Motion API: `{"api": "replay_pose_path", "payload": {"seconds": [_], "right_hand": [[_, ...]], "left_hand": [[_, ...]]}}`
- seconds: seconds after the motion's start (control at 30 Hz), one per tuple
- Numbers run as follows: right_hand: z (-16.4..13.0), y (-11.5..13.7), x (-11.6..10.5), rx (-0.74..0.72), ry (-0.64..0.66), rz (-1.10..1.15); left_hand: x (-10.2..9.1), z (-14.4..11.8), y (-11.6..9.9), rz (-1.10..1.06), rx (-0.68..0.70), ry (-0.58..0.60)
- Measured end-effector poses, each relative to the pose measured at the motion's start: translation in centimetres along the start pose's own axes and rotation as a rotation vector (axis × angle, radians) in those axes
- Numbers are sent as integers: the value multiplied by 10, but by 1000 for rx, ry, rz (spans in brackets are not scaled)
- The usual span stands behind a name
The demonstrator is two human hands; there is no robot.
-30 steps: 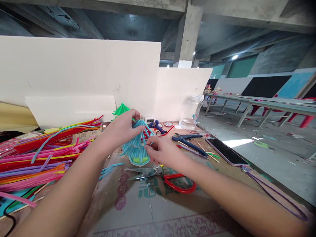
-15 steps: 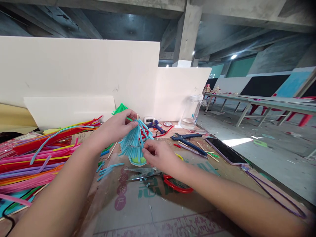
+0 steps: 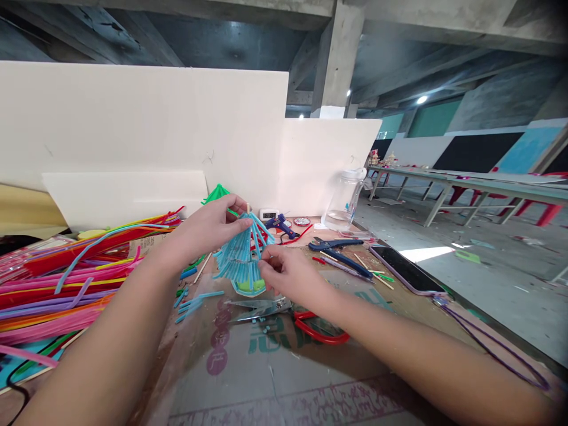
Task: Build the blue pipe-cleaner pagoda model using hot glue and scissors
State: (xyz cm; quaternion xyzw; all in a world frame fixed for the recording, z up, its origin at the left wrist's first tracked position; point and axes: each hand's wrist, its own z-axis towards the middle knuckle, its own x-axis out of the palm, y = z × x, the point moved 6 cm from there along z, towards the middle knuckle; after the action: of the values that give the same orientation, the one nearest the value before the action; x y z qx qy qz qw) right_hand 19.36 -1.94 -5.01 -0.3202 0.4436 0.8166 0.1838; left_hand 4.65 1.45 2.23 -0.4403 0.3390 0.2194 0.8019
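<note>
A small tiered model roof (image 3: 236,253) of light blue pipe cleaners stands in front of me, with a wooden stick poking out of its peak and a green base (image 3: 251,287) below. My left hand (image 3: 220,222) grips it near the top, thumb and fingers around the peak. At its right side my right hand (image 3: 284,269) is closed in a pinch close to the blue strips; whatever is between those fingertips is hidden. Open scissors with red handles (image 3: 318,329) lie just below, beside small blue offcuts (image 3: 261,325). Several cut blue pieces (image 3: 195,305) lie to the left.
Bundles of coloured pipe cleaners (image 3: 75,290) fill the left. Behind the model are a green roof shape (image 3: 217,193), a small clock (image 3: 268,214) and a glue gun (image 3: 283,225). Rightward lie blue pliers (image 3: 341,254), a phone (image 3: 406,271) and a clear jug (image 3: 342,201).
My right hand has shifted very slightly at the model's right side. My left hand keeps its hold on the top.
</note>
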Motion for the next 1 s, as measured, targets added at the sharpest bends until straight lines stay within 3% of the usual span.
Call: {"api": "replay_pose_path", "payload": {"seconds": [0.43,1.0], "right_hand": [[6,-4,2,68,36,118],[6,-6,9,53,102,233]], "left_hand": [[-1,0,0,27,22,1],[-2,-1,-3,83,30,-5]]}}
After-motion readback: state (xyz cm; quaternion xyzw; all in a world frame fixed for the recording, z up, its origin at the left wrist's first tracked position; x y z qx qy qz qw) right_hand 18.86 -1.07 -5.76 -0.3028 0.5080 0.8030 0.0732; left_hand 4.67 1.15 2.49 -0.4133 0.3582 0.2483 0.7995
